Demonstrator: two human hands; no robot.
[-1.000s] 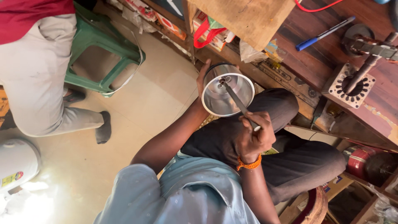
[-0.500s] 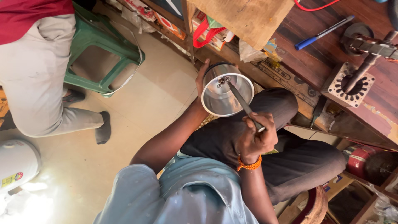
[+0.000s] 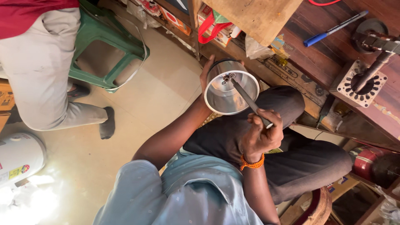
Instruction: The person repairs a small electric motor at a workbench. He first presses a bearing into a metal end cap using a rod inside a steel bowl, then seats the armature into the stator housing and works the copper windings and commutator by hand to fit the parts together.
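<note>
The person sits with a round, shiny aluminium pot (image 3: 231, 89) held above the lap, its open mouth turned toward the camera. The left hand (image 3: 207, 73) cups the pot from behind at its left rim; only the fingertips show over the edge, curled against the outer wall, and the rest of the hand is hidden by the vessel. Inside the pot nothing loose is seen, only two small fasteners at the middle of the bottom. The tip of a long grey metal rod tool (image 3: 250, 102) rests on them, its shaft running out over the rim and down to the right hand (image 3: 260, 133). That hand's fingers are closed in a fist around the tool's handle, so the handle itself is almost wholly covered. An orange bead bracelet (image 3: 252, 162) circles the right wrist.

On the dark wooden workbench (image 3: 316, 54) to the right lie a blue pen (image 3: 333, 29) and a square metal motor stator with radial slots (image 3: 361, 83), a rusty bar standing in its bore. Cardboard boxes (image 3: 216, 29) sit packed under the bench; their contents cannot be made out. A green plastic stool (image 3: 110, 52) stands on the floor, beside another person's legs in beige trousers (image 3: 46, 75), the body cut off by the frame's edge. A white cylindrical appliance (image 3: 18, 158) is cut off at the left.
</note>
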